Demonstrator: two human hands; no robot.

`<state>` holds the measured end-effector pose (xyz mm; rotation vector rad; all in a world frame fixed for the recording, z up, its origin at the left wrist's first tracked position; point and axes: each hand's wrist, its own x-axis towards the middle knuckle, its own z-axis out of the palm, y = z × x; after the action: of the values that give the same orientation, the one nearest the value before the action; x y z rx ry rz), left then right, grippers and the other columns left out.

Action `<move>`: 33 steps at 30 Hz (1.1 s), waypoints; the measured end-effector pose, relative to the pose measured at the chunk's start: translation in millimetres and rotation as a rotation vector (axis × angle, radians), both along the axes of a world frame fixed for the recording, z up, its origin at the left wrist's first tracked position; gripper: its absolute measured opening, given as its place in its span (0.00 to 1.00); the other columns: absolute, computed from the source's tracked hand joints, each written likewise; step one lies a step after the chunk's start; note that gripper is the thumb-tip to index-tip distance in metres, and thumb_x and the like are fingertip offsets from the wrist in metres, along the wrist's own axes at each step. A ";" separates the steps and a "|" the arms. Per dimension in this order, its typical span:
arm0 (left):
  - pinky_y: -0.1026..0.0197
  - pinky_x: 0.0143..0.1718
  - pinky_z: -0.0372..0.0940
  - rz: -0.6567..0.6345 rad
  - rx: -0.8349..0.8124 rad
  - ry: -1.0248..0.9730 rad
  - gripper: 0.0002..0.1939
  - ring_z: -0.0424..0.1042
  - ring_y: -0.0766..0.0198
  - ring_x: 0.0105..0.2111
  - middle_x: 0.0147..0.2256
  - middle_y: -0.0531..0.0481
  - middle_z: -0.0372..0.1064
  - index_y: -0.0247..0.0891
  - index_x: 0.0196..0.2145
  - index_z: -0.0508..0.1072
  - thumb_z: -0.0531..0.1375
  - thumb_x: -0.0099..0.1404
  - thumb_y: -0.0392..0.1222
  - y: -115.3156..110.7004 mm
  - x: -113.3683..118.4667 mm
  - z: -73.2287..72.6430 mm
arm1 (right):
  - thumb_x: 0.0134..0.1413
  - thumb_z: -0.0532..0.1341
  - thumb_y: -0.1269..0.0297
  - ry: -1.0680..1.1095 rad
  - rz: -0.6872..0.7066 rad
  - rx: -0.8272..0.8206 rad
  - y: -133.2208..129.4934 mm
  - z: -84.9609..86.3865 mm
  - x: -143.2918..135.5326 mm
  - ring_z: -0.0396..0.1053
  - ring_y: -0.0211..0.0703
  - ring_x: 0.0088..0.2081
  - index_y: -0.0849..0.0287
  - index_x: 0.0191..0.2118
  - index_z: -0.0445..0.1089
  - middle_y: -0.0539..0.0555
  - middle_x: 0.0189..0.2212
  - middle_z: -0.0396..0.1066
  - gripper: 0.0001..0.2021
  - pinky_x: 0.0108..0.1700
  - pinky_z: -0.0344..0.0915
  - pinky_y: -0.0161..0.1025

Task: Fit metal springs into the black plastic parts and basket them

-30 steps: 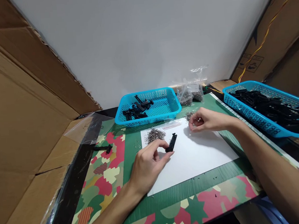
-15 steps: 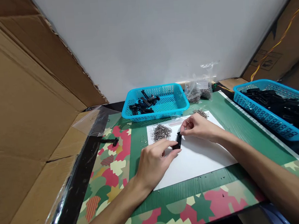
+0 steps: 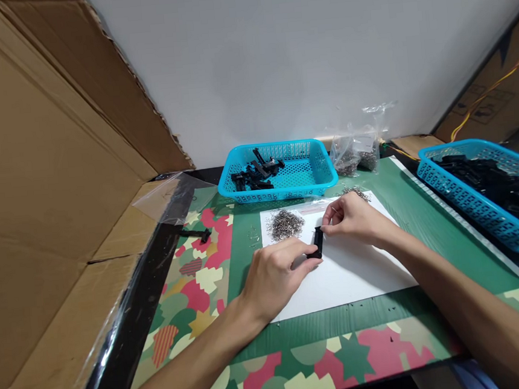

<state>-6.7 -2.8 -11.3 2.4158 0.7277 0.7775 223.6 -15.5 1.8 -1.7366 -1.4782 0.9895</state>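
Note:
Between the thumb and fingers of my left hand [image 3: 281,272] is a small black plastic part [image 3: 319,242], held tilted over a white sheet [image 3: 357,277]. The fingers of my right hand [image 3: 350,218] are pinched at the part's upper end; whatever small thing they hold is too small to make out. A pile of tiny metal pieces [image 3: 286,224] lies on the sheet beyond my left hand. Behind my right hand is a second small metal pile [image 3: 354,194], partly hidden.
A blue basket [image 3: 280,195] with several black parts stands at the back. Another blue basket [image 3: 484,217], full of black parts, is at the right. Clear bags [image 3: 356,154] lean by the wall. One black part [image 3: 197,234] lies on the left of the patterned mat [image 3: 196,297].
The whole view has shifted slightly, so the scene appears further right. Both hands keep their places at the black part, which looks turned a little.

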 end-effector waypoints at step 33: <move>0.60 0.30 0.69 0.033 -0.092 -0.037 0.07 0.80 0.62 0.27 0.36 0.51 0.85 0.39 0.39 0.86 0.73 0.63 0.42 -5.4 3.0 -9.4 | 0.46 0.69 0.51 -0.115 0.044 0.077 -10.0 -5.8 -1.3 0.55 0.36 0.20 0.62 0.25 0.76 0.49 0.15 0.63 0.16 0.23 0.47 0.37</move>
<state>-3.7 -8.2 -20.7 2.3063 0.7741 0.7829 222.3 -25.5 -4.0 -1.7377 -1.6124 0.8555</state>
